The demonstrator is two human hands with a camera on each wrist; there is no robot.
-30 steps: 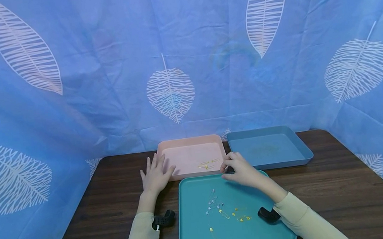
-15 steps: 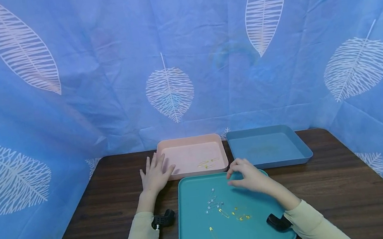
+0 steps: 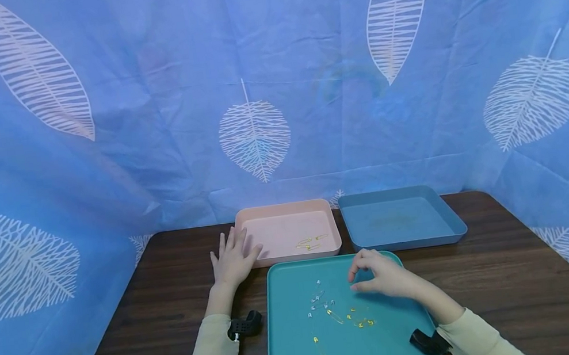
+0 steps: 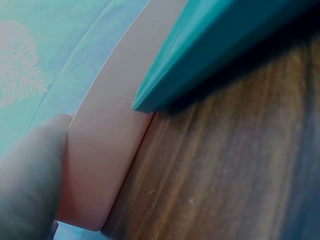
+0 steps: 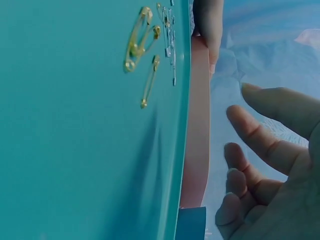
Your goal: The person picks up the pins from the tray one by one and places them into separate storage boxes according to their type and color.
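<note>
My right hand [image 3: 382, 274] hovers over the back right of the teal tray [image 3: 285, 281], thumb and bent fingers apart with nothing between them. Gold safety pins [image 5: 134, 50] and silver safety pins [image 3: 318, 299] lie scattered on that tray. One gold safety pin [image 3: 316, 341] sits apart near the front left. My left hand [image 3: 231, 267] rests with spread fingers at the left edge of the pink tray [image 3: 274, 230]; its thumb touches the tray's wall in the left wrist view. Several gold safety pins [image 3: 309, 248] lie at the pink tray's front right.
A blue tray [image 3: 398, 217] stands at the back right, beside the pink one. All three trays are on a dark wooden table [image 3: 144, 331]. A blue cloth with white leaves [image 3: 254, 140] hangs behind and at both sides.
My right hand has drawn back from the pink tray's front right corner, toward me and to the right over the teal tray. Its fingers have parted. The left hand stays where it was.
</note>
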